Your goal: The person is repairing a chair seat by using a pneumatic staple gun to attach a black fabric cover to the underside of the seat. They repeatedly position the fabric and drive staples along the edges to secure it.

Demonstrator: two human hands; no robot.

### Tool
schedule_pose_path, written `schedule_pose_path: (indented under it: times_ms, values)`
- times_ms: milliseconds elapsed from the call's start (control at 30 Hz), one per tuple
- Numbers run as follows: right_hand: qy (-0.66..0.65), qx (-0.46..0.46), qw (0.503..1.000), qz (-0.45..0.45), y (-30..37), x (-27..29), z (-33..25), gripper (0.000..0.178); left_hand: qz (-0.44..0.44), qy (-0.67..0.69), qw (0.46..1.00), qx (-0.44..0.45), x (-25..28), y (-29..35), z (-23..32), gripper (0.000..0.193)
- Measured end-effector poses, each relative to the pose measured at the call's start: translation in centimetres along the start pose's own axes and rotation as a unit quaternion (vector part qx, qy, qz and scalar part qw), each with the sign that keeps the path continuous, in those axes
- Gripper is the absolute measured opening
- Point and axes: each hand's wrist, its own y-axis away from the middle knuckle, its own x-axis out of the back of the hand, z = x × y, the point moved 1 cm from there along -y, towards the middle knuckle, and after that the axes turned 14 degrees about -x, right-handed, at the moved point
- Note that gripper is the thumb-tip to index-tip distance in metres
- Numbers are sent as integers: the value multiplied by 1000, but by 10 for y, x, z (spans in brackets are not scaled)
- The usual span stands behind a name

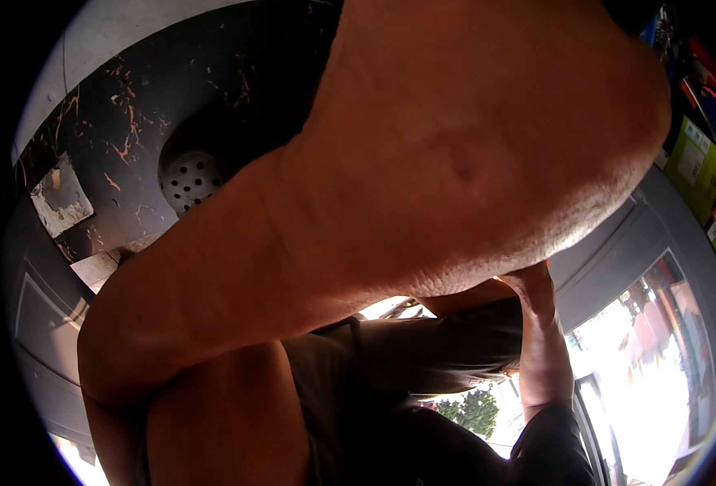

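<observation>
Grey and pierced with round holes, a curved piece [192, 180] shows in the head view beside an orange-streaked black surface [151, 85], just left of a large bare limb [374, 194], and I cannot tell whether either hidden grip clenches anything.

On my right, a glaring bright pane [654, 381] sits in a grey panel [601, 259], with green boxes [698, 170] near the edge. Lower down I see leafy foliage [471, 411] in strong light. At upper left, a dark, orange-streaked surface [98, 105] meets a pale strip [131, 32].
</observation>
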Motion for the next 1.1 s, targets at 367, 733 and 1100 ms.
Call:
schedule_pose_path:
  times_ms: [367, 733, 1100]
  values:
    - [18, 19, 1000, 6, -4, -1, 2, 30, 3, -2, 1000, 3, -3, -2, 4, 84]
    - [16, 19, 1000, 18, 2, 0, -5, 31, 0, 6, 1000, 2, -4, -3, 7, 86]
    - [78, 25, 996, 34, -8, -10, 11, 29, 1, 2, 1000, 6, -1, 2, 8, 87]
